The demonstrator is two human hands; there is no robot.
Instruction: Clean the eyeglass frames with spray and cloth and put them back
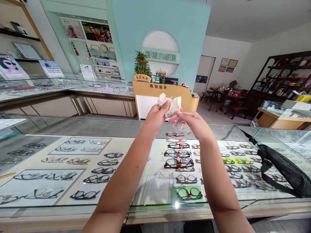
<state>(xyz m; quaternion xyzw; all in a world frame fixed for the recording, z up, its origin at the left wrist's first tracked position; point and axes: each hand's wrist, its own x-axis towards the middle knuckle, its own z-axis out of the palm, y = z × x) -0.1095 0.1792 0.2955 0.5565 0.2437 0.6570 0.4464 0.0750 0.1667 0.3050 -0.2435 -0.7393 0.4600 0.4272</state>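
Observation:
Above the glass display counter point(155, 198), both of my hands are raised close together in front of me. My left hand point(156, 117) is closed around a crumpled cream cloth point(177, 104), its thumb pressed on the fabric. In the fingers of my right hand point(198, 124) is a pair of thin, clear-rimmed eyeglasses point(181, 127), hanging just below the cloth. The upper part of the glasses meets the cloth; how much of them the cloth covers is hidden.
Inside the counter lie rows of eyeglasses point(178, 162). On the glass at right rests a black mesh bag point(283, 166) with a strap. Beyond stand a wooden cashier desk point(167, 94) with a plant point(142, 64), more display cases point(107, 89) at left, and a dark shelf point(282, 76) at right.

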